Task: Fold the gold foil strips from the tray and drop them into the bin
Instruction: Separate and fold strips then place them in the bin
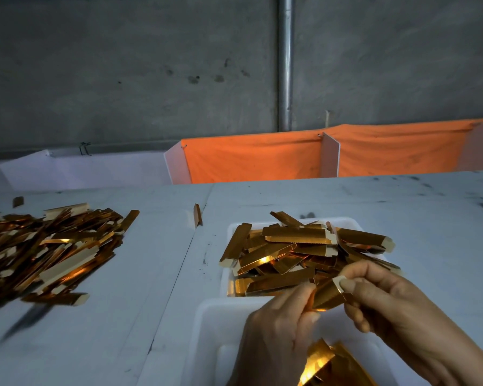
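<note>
Hands meet near the right of the scene, above the gap between two white containers, sharing one gold foil strip (328, 296). The left hand (276, 335) comes up from the near edge with its fingers curled, and its thumb and fingertips pinch the strip's left end. The right hand (396, 307) reaches in from the near right; its thumb (349, 285) lies flat over the strip's pale, folded-up right end while the curled fingers close beneath it. Between the two grips the strip bows into a shallow fold, gold face toward the camera, its pale tab standing up just beside the right thumbnail.

Just beyond the fingers sits the tray (234, 227), a white shallow dish heaped with loose foil strips (296, 246) lying criss-cross, some hanging over its rim. Nearer the camera, directly under the hands, is the bin (207, 330), white and deeper, with a few gold pieces (322, 363) showing inside between the wrists.

On the white table (156, 274), well apart to the left, a large spread pile of strips (48, 252) lies loose. One single strip (197, 215) stands on edge between that pile and the tray. At the far side an orange cloth (262, 157) hangs before a grey wall, with a metal pipe (285, 62) running upright.
</note>
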The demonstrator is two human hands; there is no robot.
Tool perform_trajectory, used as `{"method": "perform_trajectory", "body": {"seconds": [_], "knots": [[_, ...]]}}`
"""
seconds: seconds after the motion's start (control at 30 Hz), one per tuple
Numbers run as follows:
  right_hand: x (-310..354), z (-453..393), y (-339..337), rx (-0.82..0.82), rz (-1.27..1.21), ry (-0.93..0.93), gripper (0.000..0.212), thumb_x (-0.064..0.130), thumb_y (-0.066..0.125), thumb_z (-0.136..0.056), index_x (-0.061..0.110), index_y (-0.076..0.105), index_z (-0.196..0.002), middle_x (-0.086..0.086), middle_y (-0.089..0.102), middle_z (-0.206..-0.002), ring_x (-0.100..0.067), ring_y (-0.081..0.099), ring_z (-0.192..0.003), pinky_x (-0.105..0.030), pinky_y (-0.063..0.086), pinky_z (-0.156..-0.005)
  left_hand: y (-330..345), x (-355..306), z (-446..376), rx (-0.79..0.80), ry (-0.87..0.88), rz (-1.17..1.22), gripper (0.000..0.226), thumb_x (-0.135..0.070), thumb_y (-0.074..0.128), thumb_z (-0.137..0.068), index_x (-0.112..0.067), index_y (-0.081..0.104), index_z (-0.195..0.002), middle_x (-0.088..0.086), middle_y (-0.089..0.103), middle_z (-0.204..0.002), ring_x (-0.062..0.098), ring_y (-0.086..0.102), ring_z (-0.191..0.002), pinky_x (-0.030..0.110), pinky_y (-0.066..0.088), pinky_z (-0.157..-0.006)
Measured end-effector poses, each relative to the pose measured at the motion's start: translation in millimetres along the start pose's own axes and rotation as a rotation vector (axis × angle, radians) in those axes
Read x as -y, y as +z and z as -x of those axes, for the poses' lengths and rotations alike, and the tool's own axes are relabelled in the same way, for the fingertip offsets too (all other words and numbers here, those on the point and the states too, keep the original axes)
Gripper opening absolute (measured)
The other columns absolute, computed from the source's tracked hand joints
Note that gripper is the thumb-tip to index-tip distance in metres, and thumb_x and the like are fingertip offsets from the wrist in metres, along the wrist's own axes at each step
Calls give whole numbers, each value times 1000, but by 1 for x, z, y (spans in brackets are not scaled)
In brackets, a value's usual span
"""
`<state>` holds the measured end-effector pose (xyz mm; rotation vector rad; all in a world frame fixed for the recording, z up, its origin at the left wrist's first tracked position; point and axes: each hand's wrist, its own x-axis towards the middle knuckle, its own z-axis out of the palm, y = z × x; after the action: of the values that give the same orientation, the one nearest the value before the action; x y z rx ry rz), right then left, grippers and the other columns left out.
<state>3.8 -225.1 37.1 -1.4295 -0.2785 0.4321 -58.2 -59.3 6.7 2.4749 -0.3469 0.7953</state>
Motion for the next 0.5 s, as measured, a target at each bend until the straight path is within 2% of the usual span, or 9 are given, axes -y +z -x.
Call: {"method": "perform_trajectory", "body": {"seconds": [0.03, 0.1, 0.13, 0.17, 0.23, 0.27, 0.33, 0.43, 0.5], "knots": [[0, 0, 0, -7, -4, 14, 20, 22, 70, -64, 8, 67, -78, -14, 49, -55, -18, 47, -46, -22, 43, -44, -1, 0, 0, 2, -20, 60, 38, -28, 57, -83, -22, 64, -121, -15, 68, -109, -5, 64, -92, -6, 34, -77], [1, 1, 2, -27, 5, -1, 12, 20, 68, -67, 11, 66, -74, -15, 50, -57, -18, 50, -47, -23, 45, -46, 2, 4, 3, -5, -76, 154, 46, -43, 44, -87, -40, 42, -134, -30, 47, -125, -21, 43, -106, -9, 30, -81], [2, 1, 2, -34, 7, -15, 6, 18, 67, -69, 13, 66, -72, -16, 50, -60, -18, 52, -49, -23, 47, -47, 3, 5, 5, -15, -87, 186, 48, -48, 41, -87, -45, 33, -134, -34, 38, -127, -24, 35, -107, -8, 30, -82], [3, 1, 3, -42, 3, -21, 3, 14, 66, -72, 13, 66, -70, -16, 49, -62, -18, 54, -50, -23, 48, -48, 3, 6, 4, 7, -87, 188, 48, -47, 42, -88, -45, 30, -135, -32, 38, -128, -23, 34, -107, -6, 32, -82], [0, 0, 0, -54, 14, -6, 13, 4, 61, -82, 11, 65, -72, -18, 51, -63, -18, 56, -50, -22, 48, -47, 4, 6, 4, 42, -48, 117, 46, -35, 49, -90, -30, 46, -135, -16, 56, -124, -10, 47, -107, 1, 41, -82], [-1, -1, 0, -59, 30, 17, 14, 1, 59, -87, 8, 64, -76, -18, 54, -62, -19, 57, -50, -23, 49, -47, 4, 5, 3, 53, -29, 74, 42, -31, 51, -89, -21, 57, -129, -10, 63, -115, -2, 55, -101, 6, 48, -76], [-2, -1, 0, -72, 46, 68, 8, -1, 57, -90, 4, 62, -87, -16, 58, -61, -19, 59, -51, -24, 50, -47, 3, 0, 0, 48, -4, 17, 41, -31, 45, -85, -16, 68, -115, -8, 69, -100, 3, 62, -90, 15, 54, -65], [-3, -2, -2, -42, 3, 158, 9, -2, 55, -90, 3, 59, -97, -14, 59, -59, -19, 61, -50, -24, 51, -45, 3, 2, 0, 46, 57, -67, 42, -31, 42, -84, -16, 70, -111, -8, 70, -96, 4, 64, -87, 20, 54, -66], [-1, -1, -1, -26, -98, 196, 14, -5, 52, -91, 4, 56, -100, -15, 58, -57, -19, 60, -48, -25, 51, -42, 2, 1, -2, 139, 3, -50, 43, -30, 41, -91, -17, 57, -129, -5, 64, -114, 6, 59, -102, 15, 49, -80]]}}
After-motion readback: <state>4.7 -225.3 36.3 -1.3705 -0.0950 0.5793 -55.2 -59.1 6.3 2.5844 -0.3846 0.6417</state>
